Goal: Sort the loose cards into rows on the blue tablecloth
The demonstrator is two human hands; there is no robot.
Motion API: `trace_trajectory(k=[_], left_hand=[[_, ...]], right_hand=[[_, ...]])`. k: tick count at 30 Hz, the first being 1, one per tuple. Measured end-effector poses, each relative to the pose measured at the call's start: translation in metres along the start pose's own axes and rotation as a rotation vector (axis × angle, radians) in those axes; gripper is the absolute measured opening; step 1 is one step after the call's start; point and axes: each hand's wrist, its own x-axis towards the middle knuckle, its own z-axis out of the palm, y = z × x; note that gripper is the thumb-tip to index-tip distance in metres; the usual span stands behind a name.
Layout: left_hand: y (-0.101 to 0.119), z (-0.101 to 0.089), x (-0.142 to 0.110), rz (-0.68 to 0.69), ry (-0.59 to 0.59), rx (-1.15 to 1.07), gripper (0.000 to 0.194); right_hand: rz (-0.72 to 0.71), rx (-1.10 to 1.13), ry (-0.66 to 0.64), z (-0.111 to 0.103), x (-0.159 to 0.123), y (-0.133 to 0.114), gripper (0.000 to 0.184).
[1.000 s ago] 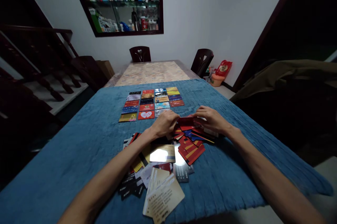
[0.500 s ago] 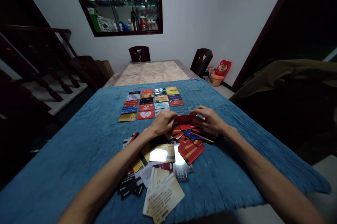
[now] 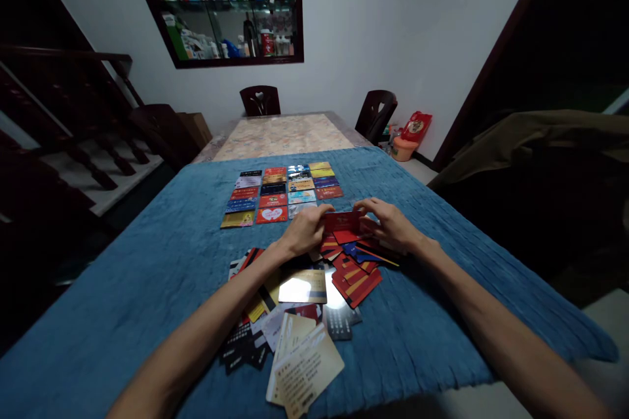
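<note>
Both of my hands grip one red card, held a little above a loose pile of cards on the blue cloth. My left hand pinches its left end and my right hand pinches its right end. Just beyond the red card, several cards lie face up in a neat grid of rows. The loose pile spreads from under my hands toward me, with red, blue, gold and pale cards overlapping.
Past the blue cloth the bare tabletop runs to two dark chairs at the far end. A glass cabinet hangs on the wall. Stairs rise on the left. A draped brown cloth lies on the right.
Both hands have lifted the red card slightly and carried it a little farther from me, toward the grid of cards.
</note>
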Motion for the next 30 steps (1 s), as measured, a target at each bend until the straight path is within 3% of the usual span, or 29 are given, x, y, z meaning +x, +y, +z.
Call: trace_trajectory(k=[8, 18, 30], left_hand=[[0.003, 0.002, -0.002, -0.002, -0.023, -0.034, 0.038], [0.003, -0.004, 0.000, -0.060, 0.107, -0.084, 0.033], [0.006, -0.003, 0.000, -0.079, 0.123, -0.089, 0.038]], right_hand=[[0.003, -0.048, 0.018, 0.000, 0.000, -0.005, 0.024], [-0.121, -0.190, 0.108, 0.011, 0.002, -0.016, 0.037], [-0.118, -0.287, 0.188, 0.014, 0.000, -0.016, 0.038]])
